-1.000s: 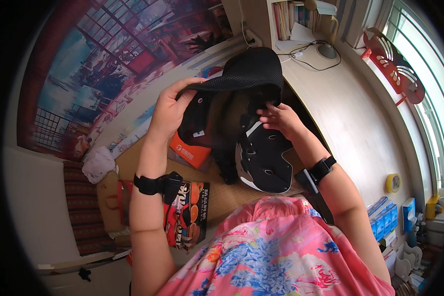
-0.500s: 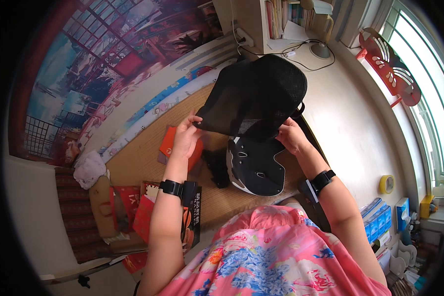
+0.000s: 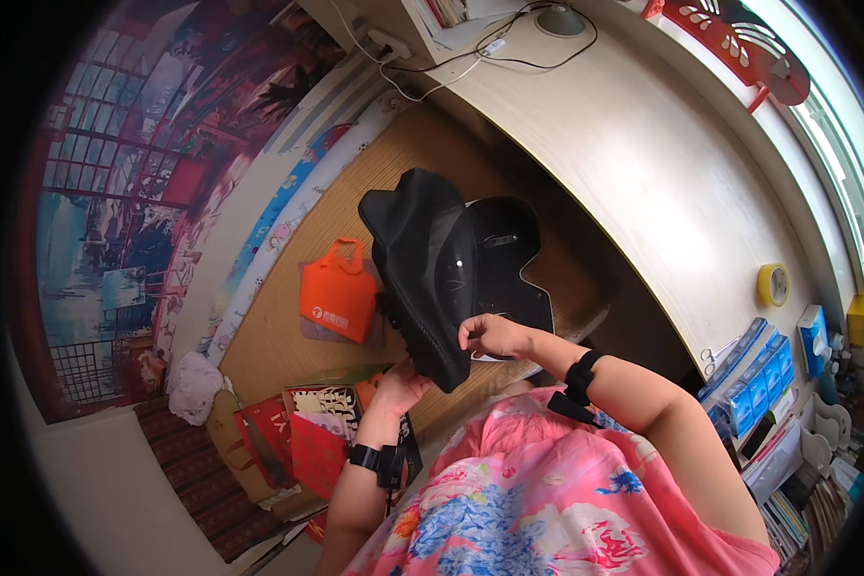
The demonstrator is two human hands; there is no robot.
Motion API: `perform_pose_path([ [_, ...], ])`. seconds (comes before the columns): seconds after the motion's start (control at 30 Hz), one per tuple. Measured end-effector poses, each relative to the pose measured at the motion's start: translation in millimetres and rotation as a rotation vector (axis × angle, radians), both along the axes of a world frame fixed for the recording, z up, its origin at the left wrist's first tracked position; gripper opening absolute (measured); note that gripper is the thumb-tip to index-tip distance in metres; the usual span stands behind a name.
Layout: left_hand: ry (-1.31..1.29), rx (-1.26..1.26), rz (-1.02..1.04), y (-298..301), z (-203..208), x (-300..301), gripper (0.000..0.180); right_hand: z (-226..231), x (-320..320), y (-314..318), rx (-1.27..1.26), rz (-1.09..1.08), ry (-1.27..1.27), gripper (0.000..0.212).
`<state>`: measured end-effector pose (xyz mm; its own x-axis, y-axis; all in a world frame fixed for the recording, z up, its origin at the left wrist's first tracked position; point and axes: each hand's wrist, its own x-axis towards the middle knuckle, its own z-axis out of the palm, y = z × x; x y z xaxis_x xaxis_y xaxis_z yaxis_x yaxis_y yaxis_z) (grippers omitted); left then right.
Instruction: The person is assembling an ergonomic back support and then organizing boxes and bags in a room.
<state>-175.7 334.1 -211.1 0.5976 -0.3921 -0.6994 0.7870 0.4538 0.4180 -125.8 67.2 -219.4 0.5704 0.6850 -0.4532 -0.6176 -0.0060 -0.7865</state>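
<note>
Fabric shell, black and curved (image 3: 418, 264), slants just beyond both hands, its near end between them. The left hand (image 3: 401, 388) has fingertips hidden behind the lower edge, so its grip cannot be told; the right hand (image 3: 499, 338) curls narrow at the near right edge, pinch unclear. Best to support from below and avoid snagging the black, pale-rimmed panel (image 3: 514, 252) beyond the right hand.

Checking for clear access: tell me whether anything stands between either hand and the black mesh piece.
Nothing visible does. The left hand is at the lower end of the black mesh piece, the right hand at its lower right edge; the black white-edged shell lies to the piece's right, not in between.
</note>
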Motion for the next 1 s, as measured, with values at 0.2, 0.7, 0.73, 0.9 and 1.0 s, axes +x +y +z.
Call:
perform_pose_path([
  [0.2, 0.211, 0.452, 0.057, 2.0, -44.0, 17.1, 0.038, -48.7, -4.9, 10.6, -0.322, -0.118, -0.004, 0.018],
  [0.7, -0.080, 0.570, -0.119, 53.5, -21.7, 149.0, 0.033, -116.8, 134.2, 32.8, 0.229, -0.485, 0.177, 0.022],
  [0.73, -0.089, 0.578, -0.115, 52.8, -23.2, 152.2, 0.033, -122.0, 129.6, 37.9, 0.160, -0.465, 0.146, 0.014],
  [0.9, -0.087, 0.580, -0.104, 43.1, -33.8, 163.1, 0.033, -159.5, 114.3, 56.1, -0.278, -0.474, 0.011, 0.021],
  [1.0, -0.089, 0.584, -0.103, 40.7, -38.0, 167.6, 0.033, -156.8, 107.9, 78.2, -0.363, -0.465, -0.059, 0.027],
])
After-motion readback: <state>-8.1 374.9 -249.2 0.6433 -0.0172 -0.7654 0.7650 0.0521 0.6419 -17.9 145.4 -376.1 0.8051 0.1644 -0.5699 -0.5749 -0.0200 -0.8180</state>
